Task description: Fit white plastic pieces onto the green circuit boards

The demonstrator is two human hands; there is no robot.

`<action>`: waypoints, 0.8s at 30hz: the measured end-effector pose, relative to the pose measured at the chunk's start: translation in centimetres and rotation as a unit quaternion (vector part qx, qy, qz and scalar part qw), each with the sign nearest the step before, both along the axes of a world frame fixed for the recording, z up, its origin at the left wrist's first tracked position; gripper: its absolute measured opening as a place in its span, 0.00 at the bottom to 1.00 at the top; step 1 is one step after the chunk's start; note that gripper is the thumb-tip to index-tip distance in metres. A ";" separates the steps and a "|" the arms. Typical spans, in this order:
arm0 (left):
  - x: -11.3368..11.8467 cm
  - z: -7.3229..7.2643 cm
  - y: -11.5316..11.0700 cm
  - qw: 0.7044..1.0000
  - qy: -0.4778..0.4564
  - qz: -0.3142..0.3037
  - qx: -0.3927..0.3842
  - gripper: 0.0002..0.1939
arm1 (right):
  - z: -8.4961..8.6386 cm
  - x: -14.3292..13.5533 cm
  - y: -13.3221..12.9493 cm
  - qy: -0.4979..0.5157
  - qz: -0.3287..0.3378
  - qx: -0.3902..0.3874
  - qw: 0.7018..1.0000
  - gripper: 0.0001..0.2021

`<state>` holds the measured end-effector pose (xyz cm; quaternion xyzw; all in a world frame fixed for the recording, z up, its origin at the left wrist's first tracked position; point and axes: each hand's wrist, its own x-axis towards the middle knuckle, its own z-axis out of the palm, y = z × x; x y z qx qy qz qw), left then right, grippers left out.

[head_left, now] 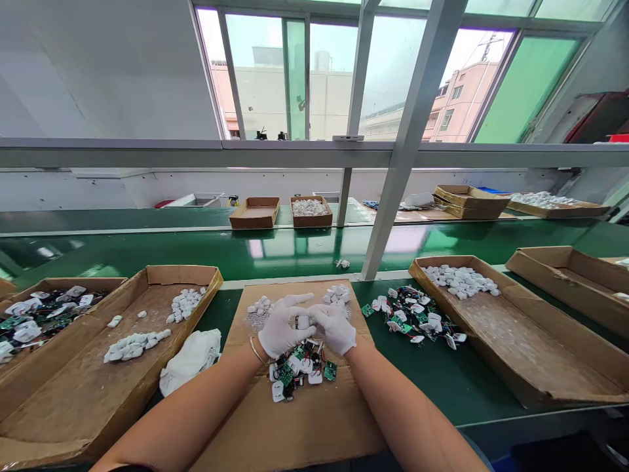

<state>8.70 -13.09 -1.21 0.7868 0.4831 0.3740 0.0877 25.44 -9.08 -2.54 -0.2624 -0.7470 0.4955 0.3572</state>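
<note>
Left grip: the gloved left grip (305,318) is above the cardboard sheet, one finger stretched toward the right hand; whether it is closed on anything, I cannot tell.
Right grip: the gloved right grip (314,318) meets the left one, fingers bent; its exact hold is hidden.
White piece: a small white piece (303,322) shows between the two hands; which hand grips it is unclear.
Circuit pile: green boards, white parts and wires form a circuit pile (297,368) on the cardboard sheet (295,432), just below the hands.
White heaps: a left white heap (259,306) and a right white heap (337,295) lie on the sheet, beyond the hands.
Left side: a white cloth (191,360) lies beside a cardboard tray (63,400) with white pieces in it.
Right side: a second circuit pile (417,314) sits on the green surface (442,387), near a long tray (531,341) with white pieces at its far end.
</note>
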 end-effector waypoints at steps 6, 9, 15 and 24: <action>0.4 -0.4 -0.1 1.000 -0.012 -0.008 -0.005 0.16 | -1.0 -1.0 0.0 -0.021 -0.065 -0.040 0.997 0.11; 0.3 -0.1 -0.1 1.000 -0.014 -0.003 -0.026 0.22 | -1.2 -0.9 0.2 -0.021 -0.083 -0.037 0.996 0.09; 0.1 -0.6 0.0 1.000 -0.017 0.002 -0.013 0.17 | -0.6 -0.5 -0.1 -0.017 -0.071 -0.020 0.997 0.08; -0.6 -1.1 0.7 0.992 -0.042 0.091 0.080 0.21 | -0.3 -0.2 0.8 0.107 -0.053 -0.100 0.988 0.25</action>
